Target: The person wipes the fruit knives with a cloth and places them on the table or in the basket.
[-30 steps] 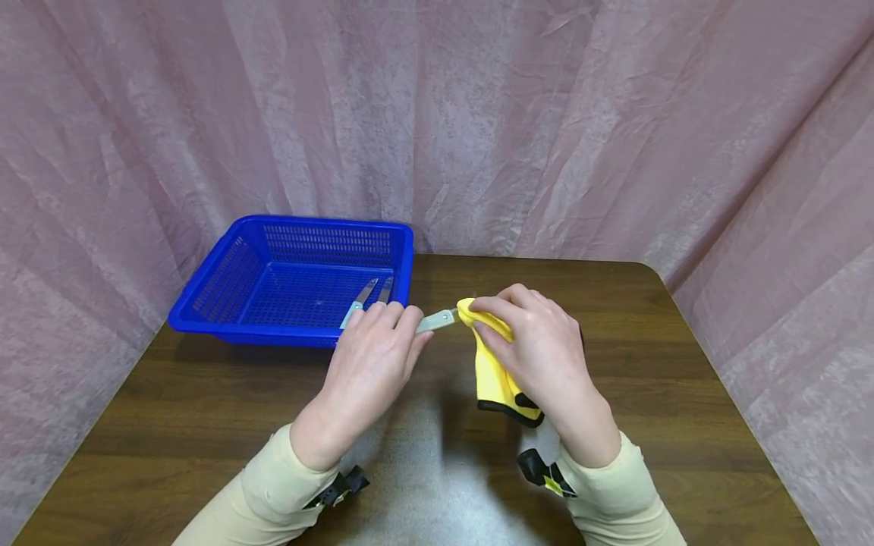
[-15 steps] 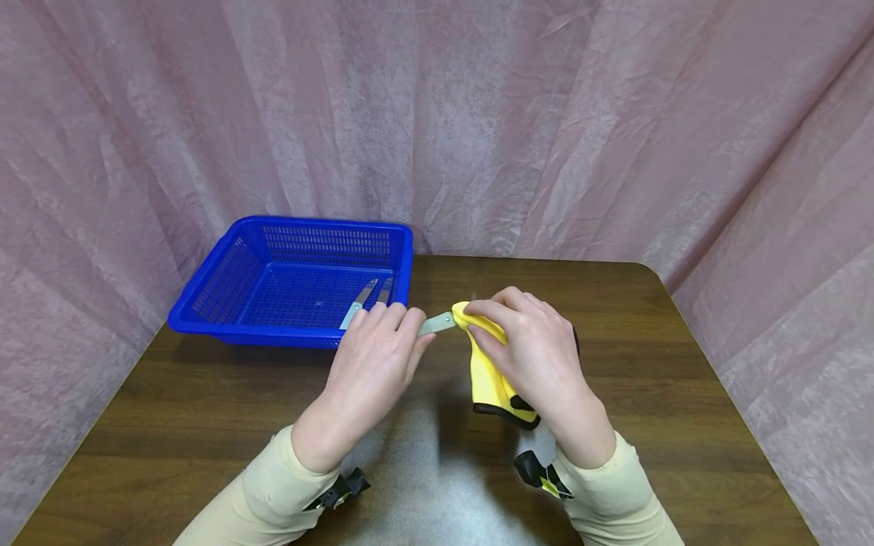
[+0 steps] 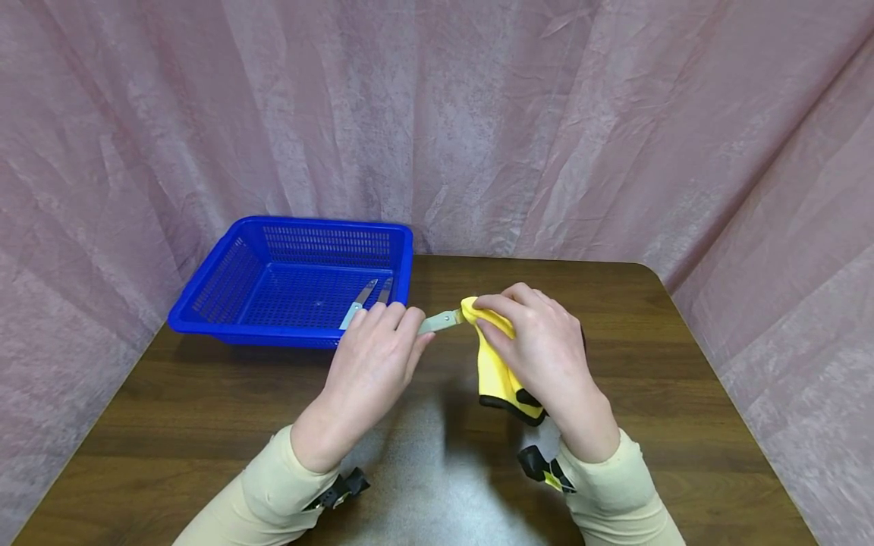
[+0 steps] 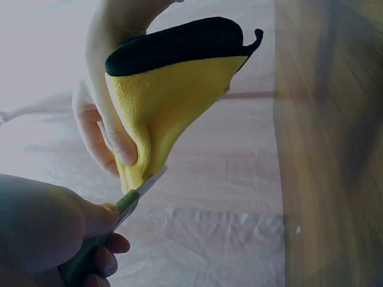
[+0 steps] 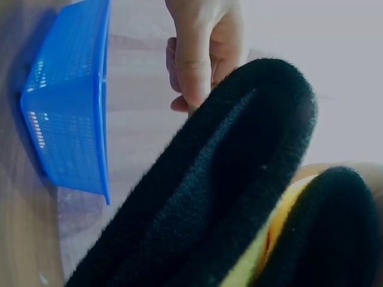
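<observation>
My left hand [image 3: 374,362] grips the pale green handle of a knife [image 3: 440,321], its blade pointing right. A yellow cloth [image 3: 495,371] with black edging is folded round the blade, and my right hand [image 3: 542,353] pinches it there between thumb and fingers. In the left wrist view a short piece of bare blade [image 4: 152,181] shows past the cloth's fold. The cloth's lower end hangs loose under the right hand. Its dark edging [image 5: 239,161] fills much of the right wrist view and hides the blade there.
A blue plastic basket [image 3: 290,331] stands at the back left of the wooden table [image 3: 655,364]. Two more knives [image 3: 358,305] lie in its right side, partly hidden behind the left hand. A pink curtain [image 3: 478,129] hangs behind the table.
The right hand and cloth slid slightly left toward the handle, then back right along the blade, baring a little metal by the handle. The left hand has hardly moved.
</observation>
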Demonstrator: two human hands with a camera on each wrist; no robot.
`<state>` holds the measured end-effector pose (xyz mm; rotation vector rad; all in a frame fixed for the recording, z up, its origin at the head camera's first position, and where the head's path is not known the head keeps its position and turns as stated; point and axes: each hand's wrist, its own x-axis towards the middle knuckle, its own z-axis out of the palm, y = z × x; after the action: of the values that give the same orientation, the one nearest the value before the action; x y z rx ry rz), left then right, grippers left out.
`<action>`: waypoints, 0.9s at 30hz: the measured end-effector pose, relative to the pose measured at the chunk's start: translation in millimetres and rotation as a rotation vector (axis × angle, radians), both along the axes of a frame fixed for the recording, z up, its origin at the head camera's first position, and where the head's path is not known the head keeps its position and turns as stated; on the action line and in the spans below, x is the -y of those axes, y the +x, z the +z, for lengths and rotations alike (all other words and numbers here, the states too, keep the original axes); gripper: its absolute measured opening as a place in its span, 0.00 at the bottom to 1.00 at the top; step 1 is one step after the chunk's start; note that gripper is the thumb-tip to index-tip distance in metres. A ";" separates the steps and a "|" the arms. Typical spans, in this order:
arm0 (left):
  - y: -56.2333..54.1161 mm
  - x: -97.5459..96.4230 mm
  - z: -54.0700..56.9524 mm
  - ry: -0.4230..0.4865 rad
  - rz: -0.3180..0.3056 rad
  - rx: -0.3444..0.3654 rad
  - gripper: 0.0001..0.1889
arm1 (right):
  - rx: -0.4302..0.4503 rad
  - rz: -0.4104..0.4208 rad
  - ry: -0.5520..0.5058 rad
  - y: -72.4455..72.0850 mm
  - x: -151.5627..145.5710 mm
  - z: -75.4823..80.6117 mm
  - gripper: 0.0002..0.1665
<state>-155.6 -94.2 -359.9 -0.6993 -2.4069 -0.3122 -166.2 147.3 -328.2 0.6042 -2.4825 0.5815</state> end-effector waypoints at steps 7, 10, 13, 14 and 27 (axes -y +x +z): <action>-0.4 1.3 0.8 0.011 -0.002 0.001 0.12 | 0.029 -0.044 -0.012 -4.5 -8.3 1.5 0.15; -0.7 1.8 0.8 0.020 -0.005 -0.011 0.12 | 0.044 -0.062 -0.019 -6.1 -11.8 2.1 0.14; -0.8 2.2 0.8 0.026 -0.009 -0.017 0.12 | 0.058 -0.074 -0.025 -7.8 -14.7 1.9 0.14; -0.9 2.3 0.8 0.028 -0.010 -0.016 0.12 | 0.062 -0.077 -0.028 -8.3 -15.5 1.8 0.14; 0.0 2.3 2.7 0.030 -0.011 -0.009 0.11 | 0.082 -0.093 -0.043 -11.3 -20.4 0.6 0.14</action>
<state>-155.7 -96.6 -357.2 -0.6992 -2.3854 -0.3486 -177.5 167.7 -327.6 0.4536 -2.5519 0.6336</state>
